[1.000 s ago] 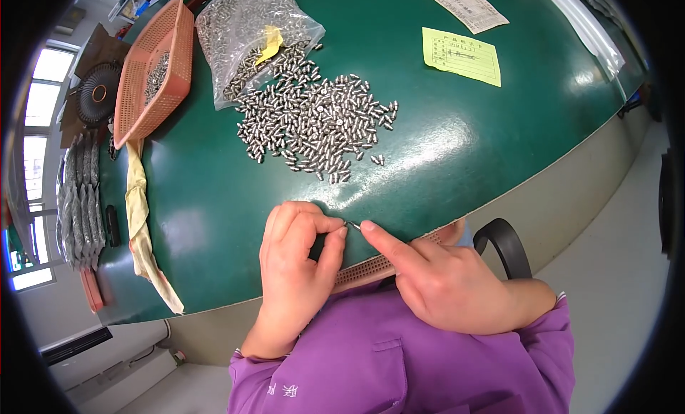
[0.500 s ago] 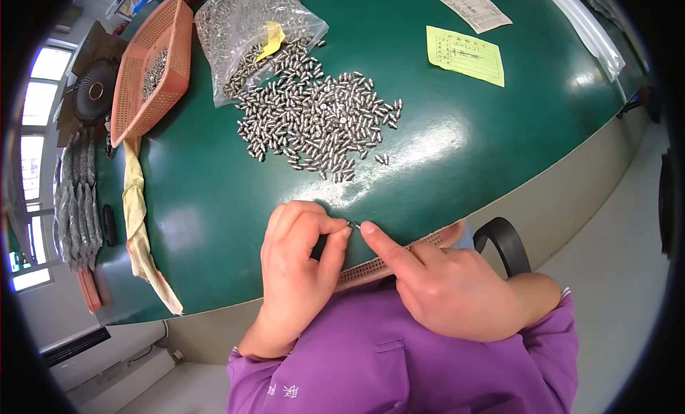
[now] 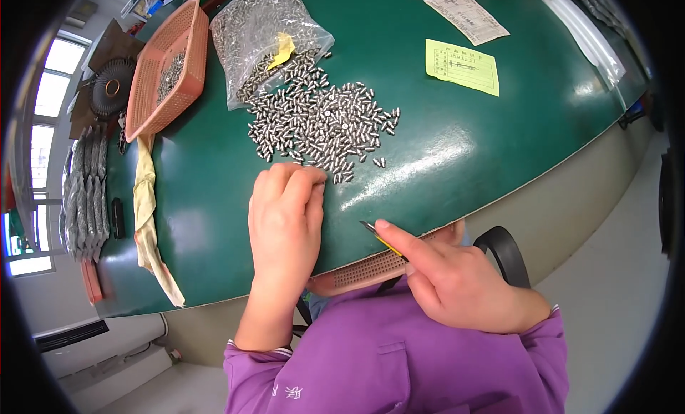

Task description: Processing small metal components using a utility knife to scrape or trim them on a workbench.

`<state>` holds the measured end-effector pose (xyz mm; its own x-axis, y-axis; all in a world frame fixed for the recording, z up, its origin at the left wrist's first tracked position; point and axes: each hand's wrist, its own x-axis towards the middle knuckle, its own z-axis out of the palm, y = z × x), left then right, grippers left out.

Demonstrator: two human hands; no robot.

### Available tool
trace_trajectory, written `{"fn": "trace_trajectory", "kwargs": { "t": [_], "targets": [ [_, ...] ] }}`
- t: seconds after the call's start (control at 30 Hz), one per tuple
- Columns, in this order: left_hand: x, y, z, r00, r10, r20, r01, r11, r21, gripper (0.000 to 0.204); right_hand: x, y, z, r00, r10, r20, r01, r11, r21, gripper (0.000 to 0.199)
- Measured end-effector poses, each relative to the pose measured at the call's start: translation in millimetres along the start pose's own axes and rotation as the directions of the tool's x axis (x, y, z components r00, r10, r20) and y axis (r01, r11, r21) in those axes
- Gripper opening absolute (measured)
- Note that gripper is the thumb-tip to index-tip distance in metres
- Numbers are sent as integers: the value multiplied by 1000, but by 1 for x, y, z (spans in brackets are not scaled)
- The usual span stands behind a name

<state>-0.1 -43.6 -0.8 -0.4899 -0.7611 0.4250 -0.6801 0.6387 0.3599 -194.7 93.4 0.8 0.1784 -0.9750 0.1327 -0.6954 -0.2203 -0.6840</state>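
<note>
My left hand [image 3: 285, 207] reaches to the near edge of a pile of small silvery metal parts [image 3: 314, 121], pointed and ribbed like little plugs. Its fingers are bent together; whether a part sits between their tips is hidden. Lower right, my right hand [image 3: 460, 278] grips a thin pen-like tool [image 3: 389, 245] with a yellow and black handle and a dark pointed tip. The index finger lies stretched along the tool, whose tip points up and left over the green table [image 3: 214, 221].
A clear plastic bag [image 3: 260, 28] spills the parts, a yellow scrap [image 3: 283, 50] on it. Left are an orange basket [image 3: 187, 93], a pale cloth strip [image 3: 145, 207] and stacked filled bags [image 3: 85, 193]. A pink basket [image 3: 367, 270] sits under the table's edge. Paper slips [image 3: 462, 68] lie far right.
My left hand has left the tool's tip beside my right hand and moved up and left to the pile. The right hand stays nearly in place, and more of its tool shows.
</note>
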Motion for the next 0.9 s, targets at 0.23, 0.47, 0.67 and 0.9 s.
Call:
{"fn": "trace_trajectory", "kwargs": {
  "t": [0.23,0.47,0.67,0.9],
  "targets": [
    [-14,17,-15,966,-125,227,167,971,-173,15,2,6,2,999,-40,-5,40,999,10,69],
    [-26,23,-9,975,-111,191,152,964,-217,18,5,3,7,992,-124,-25,122,989,-82,68],
    [-27,21,-8,982,-100,161,138,960,-245,19,7,2,10,989,-147,-23,143,984,-103,67],
    [-23,21,-8,984,-71,163,112,959,-259,19,12,1,5,984,-180,8,179,976,-124,67]
  ]
}}
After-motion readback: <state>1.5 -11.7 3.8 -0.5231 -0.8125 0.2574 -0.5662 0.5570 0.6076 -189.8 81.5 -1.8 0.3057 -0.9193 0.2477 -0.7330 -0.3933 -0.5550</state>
